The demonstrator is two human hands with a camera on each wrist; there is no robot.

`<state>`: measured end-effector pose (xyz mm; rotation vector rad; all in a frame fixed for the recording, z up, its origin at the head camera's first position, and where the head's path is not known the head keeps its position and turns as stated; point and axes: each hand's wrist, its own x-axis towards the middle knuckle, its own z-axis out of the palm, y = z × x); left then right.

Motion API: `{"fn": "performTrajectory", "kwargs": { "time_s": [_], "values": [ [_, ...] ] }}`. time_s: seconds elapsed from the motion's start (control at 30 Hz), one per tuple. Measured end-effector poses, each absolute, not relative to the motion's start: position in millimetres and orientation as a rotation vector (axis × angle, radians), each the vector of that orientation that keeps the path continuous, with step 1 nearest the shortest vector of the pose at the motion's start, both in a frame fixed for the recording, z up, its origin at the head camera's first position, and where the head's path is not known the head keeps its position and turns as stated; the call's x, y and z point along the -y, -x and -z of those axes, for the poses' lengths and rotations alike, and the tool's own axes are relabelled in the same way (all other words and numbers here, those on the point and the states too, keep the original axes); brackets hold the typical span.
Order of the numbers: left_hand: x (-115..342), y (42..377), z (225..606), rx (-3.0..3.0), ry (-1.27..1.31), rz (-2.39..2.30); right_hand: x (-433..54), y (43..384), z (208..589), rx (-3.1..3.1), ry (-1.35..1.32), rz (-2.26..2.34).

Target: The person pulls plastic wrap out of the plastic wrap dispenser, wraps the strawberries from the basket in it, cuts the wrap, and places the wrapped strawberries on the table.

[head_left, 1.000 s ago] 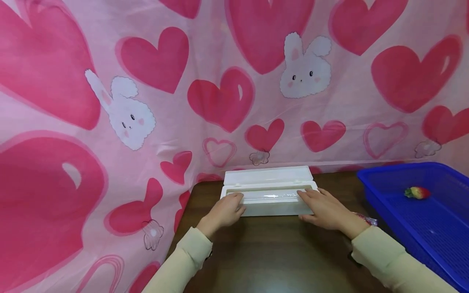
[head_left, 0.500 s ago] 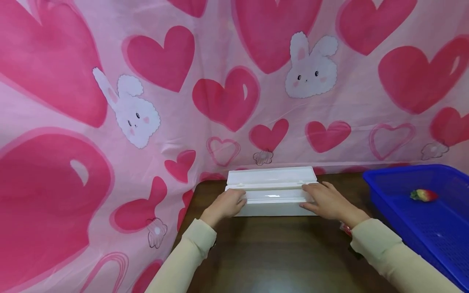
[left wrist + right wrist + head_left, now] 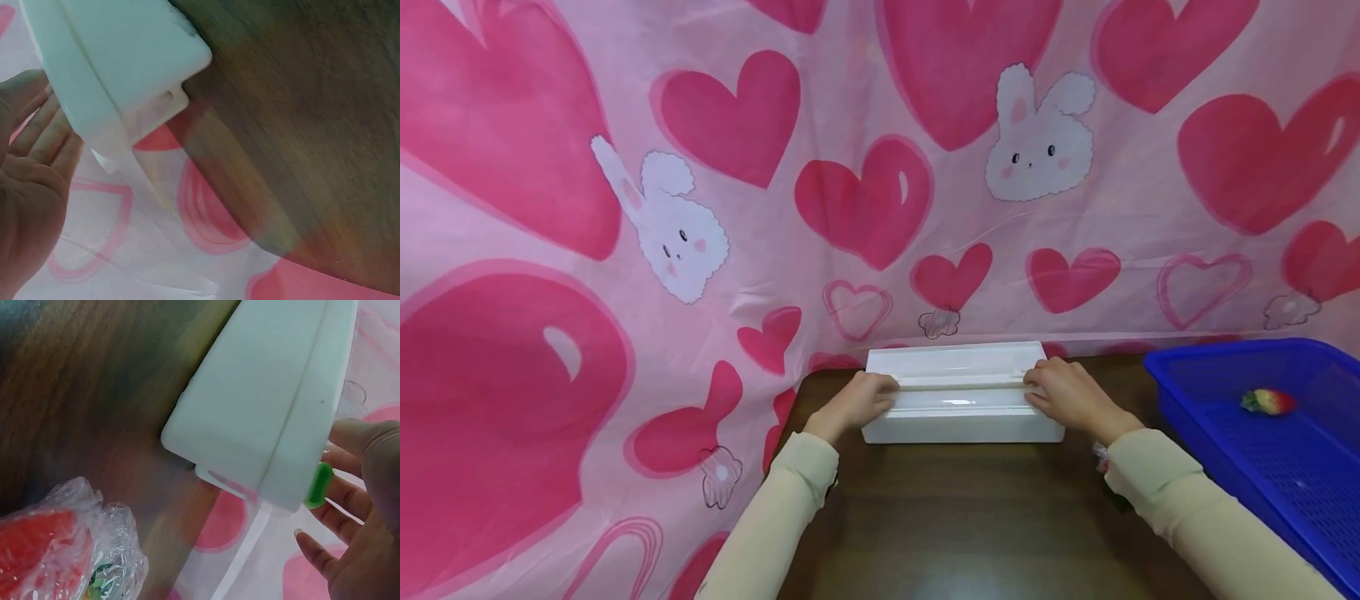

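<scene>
A long white box (image 3: 962,429) stands on the table with its hinged lid (image 3: 955,358) laid back. Between the hands, a glossy clear or whitish surface (image 3: 958,402) shows in its opening. My left hand (image 3: 852,406) is at the left end, its fingers reaching over the top. My right hand (image 3: 1071,396) is at the right end, thumb nearer me and fingers toward the hinge. The box hides the left fingertips in the left wrist view. A small green piece (image 3: 319,485) sits on the box by my right fingers in the right wrist view.
A blue basket (image 3: 1195,421) with a strawberry (image 3: 1268,402) in it stands to the right. Beside my right forearm lies a red item in clear wrap (image 3: 40,550). Behind the dark wooden table (image 3: 970,517) hangs a pink heart-patterned cloth (image 3: 958,217).
Both hands have moved slightly back and up, from over the box's opening toward the hinge side. The lid stays laid back. The head view has shifted a little.
</scene>
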<state>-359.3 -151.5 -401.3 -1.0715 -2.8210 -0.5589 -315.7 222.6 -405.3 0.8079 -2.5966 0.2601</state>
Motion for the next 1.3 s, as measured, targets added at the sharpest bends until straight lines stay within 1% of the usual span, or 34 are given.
{"fn": "performTrajectory", "kwargs": {
  "time_s": [0.2,0.4,0.6,0.83,1.07,1.2,1.3],
  "values": [
    [157.3,365.9,404.0,2.743,1.095,0.532,-228.1,326.6,409.6,2.564,-0.854,-0.309],
    [153.4,372.0,409.8,2.677,1.075,0.529,-230.2,330.8,412.2,2.574,-0.852,-0.415],
    [151.7,373.4,414.2,2.648,0.996,0.538,-231.1,332.3,413.8,2.591,-0.855,-0.525],
    [155.3,367.0,406.6,2.655,0.938,0.631,-230.8,326.8,405.8,2.550,-0.823,-0.492],
    [158.4,352.9,398.6,2.595,0.887,0.699,-228.1,312.8,388.3,2.644,-0.706,-0.498],
    [158.8,346.3,395.6,2.567,0.873,0.827,-229.5,305.6,378.8,2.682,-0.662,-0.589],
    [158.0,340.8,394.6,2.598,0.856,1.012,-230.6,302.7,375.9,2.678,-0.668,-0.692]
  ]
}}
